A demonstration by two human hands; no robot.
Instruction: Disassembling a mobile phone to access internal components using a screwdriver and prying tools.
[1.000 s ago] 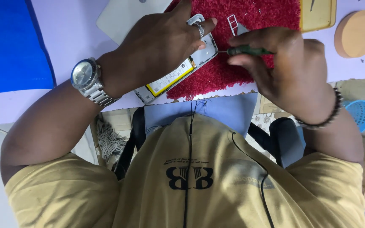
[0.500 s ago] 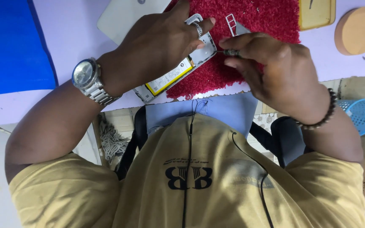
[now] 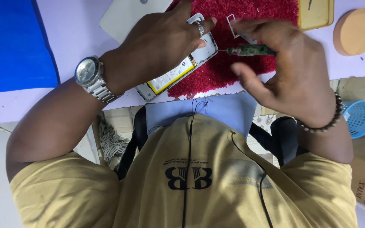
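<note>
An opened phone point(image 3: 178, 74) with its back off and a yellow-edged battery showing lies on a red fuzzy mat point(image 3: 241, 25). My left hand point(image 3: 161, 42), with a ring and a silver wristwatch, presses down on the phone and holds it in place. My right hand point(image 3: 288, 71) holds a small green-handled screwdriver point(image 3: 250, 51) with thumb and fingers, the other fingers spread. The screwdriver's thin tip points left at the phone's upper edge. A small white tray-shaped part point(image 3: 232, 21) lies on the mat just above the screwdriver.
A white back cover point(image 3: 127, 17) lies at the top left of the pale desk, beside a blue sheet point(image 3: 13, 46). A yellow-framed item point(image 3: 315, 14) and a round wooden disc point(image 3: 355, 31) sit top right. A blue basket point(image 3: 360, 118) stands below the desk.
My right hand shifted its grip on the screwdriver: it closed over the handle half a second ago, and now the fingers are spread with the green handle visible again. The left hand stayed put.
</note>
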